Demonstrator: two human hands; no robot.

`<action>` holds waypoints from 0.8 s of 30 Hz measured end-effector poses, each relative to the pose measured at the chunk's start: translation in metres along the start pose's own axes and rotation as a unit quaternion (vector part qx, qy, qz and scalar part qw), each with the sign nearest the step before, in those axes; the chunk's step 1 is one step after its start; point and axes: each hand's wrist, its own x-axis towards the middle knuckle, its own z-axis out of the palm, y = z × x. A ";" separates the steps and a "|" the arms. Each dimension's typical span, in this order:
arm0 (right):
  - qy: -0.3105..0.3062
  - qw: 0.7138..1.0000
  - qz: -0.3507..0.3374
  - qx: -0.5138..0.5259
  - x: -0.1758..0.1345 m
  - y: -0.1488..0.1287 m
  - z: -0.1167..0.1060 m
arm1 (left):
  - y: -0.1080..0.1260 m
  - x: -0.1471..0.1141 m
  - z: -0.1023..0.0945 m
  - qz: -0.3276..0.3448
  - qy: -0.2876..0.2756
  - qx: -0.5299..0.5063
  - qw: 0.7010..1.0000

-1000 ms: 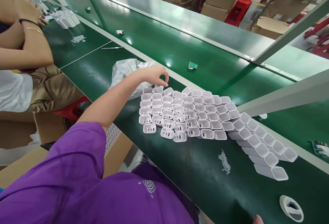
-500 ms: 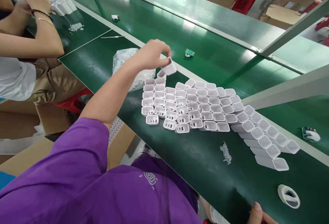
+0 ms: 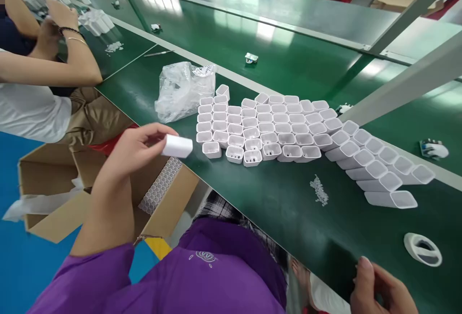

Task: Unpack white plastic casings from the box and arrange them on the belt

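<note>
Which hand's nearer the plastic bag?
Left. The left hand, holding a white case, is just below-left of the bag in view; the right hand is far off to its lower right.

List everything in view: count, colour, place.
table: one, green, across the middle
casings: dozens, white, rows on table
held casing: one, white, left of the rows
bag: one, clear, beyond held casing
small pieces: two piles, whitish, on table
thin tool: one, silvery, beyond the bag
ring: one, white, far right
circuit boards: several, green-white, far side
cardboard boxes: several, brown, lower left and back
co-worker: at least one, white top, left
shirt: one, purple, bottom
left hand: one, bare, on held casing
right hand: one, bare, lower right
</note>
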 end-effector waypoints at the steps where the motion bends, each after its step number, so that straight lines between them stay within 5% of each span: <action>1: 0.001 1.000 -0.021 0.010 0.003 -0.007 0.000 | 0.000 -0.009 0.005 0.001 -0.018 -0.004 1.000; 4: -0.024 0.978 -0.193 0.081 0.022 -0.042 0.005 | 0.003 -0.030 0.026 0.013 -0.064 -0.012 0.998; 6: -0.064 0.920 -0.354 0.157 0.039 -0.079 0.015 | 0.007 -0.039 0.043 0.011 -0.079 0.001 0.997; 10: -0.163 0.823 -0.525 0.142 0.062 -0.167 0.053 | 0.018 -0.046 0.074 0.015 -0.061 -0.019 0.998; 14: -0.239 0.801 -0.548 0.036 0.067 -0.238 0.095 | 0.026 -0.045 0.094 0.045 -0.047 -0.051 0.997; 17: -0.282 0.799 -0.530 -0.030 0.064 -0.267 0.117 | 0.024 -0.043 0.099 0.048 -0.053 -0.065 0.995; 21: -0.295 0.796 -0.526 -0.049 0.062 -0.276 0.129 | 0.013 -0.041 0.100 0.109 -0.101 -0.080 0.986; 24: -0.238 0.806 -0.541 0.027 0.064 -0.266 0.116 | 0.004 -0.042 0.102 0.147 -0.093 -0.093 0.980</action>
